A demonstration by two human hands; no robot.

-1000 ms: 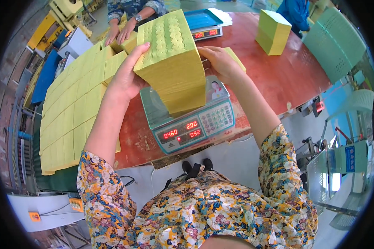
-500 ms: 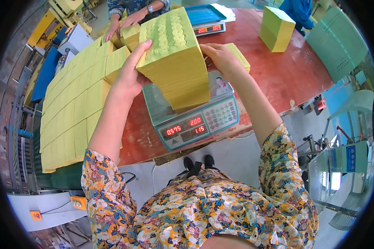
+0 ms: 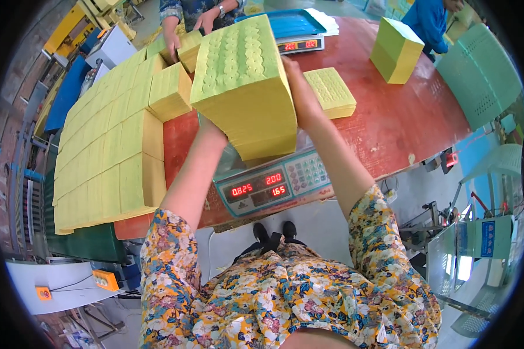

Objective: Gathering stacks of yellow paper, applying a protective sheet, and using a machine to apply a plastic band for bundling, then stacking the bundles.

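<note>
A tall stack of yellow joss paper (image 3: 244, 110), its top punched with rows of round scalloped marks, stands on or just over the digital scale (image 3: 273, 183), leaning slightly. My right hand (image 3: 300, 90) presses along its right side, fingers running to the far side. Against its lower left side is my left hand (image 3: 215, 134), its fingers hidden by the paper. The stack is held between both hands. Red digits glow on the scale's front panel, and most of its pan is covered.
Many yellow paper blocks (image 3: 108, 145) stand packed at the left. A low stack (image 3: 330, 92) lies right of my hand, a taller block (image 3: 396, 52) farther right. A second scale with a blue tray (image 3: 285, 26) is at the back. A co-worker's hands (image 3: 172, 38) touch blocks across the red table (image 3: 390, 128).
My left hand has slid from the stack's upper left edge to low on its side. My right hand has shifted along the right side. The scale's digits have changed. The co-worker's hands have moved apart.
</note>
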